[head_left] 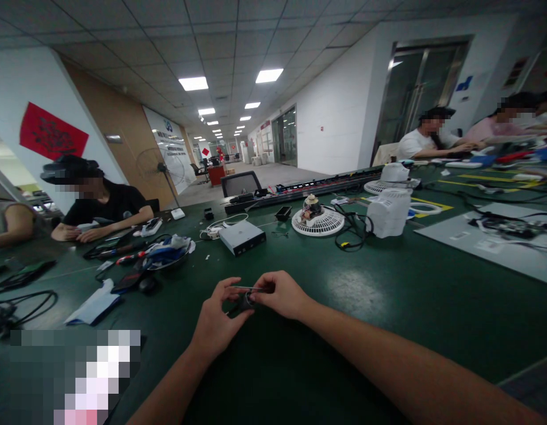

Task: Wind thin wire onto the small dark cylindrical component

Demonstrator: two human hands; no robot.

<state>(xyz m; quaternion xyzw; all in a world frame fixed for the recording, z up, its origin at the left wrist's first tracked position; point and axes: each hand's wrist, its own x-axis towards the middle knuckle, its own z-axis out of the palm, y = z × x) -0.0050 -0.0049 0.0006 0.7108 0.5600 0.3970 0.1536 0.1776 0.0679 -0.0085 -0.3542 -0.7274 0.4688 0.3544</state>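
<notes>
Over the near part of the green table, my left hand (218, 321) and my right hand (279, 295) meet at a small dark part (246, 301) with a rounded, greyish edge. My left thumb and fingers curve around its left side. The fingertips of my right hand pinch at its right side. A thin, light-edged strip (244, 288) runs between the fingers of both hands just above it. Fingers cover much of both pieces, so their exact kind cannot be made out.
Ahead lie a silver disc drive (243, 236), a small black tray (282, 213), a white fan grille with a motor (317, 221) and a white housing (389, 212). Leftward are a cloth-filled bowl (167, 254), a mouse (147, 284) and cables. People sit at both sides.
</notes>
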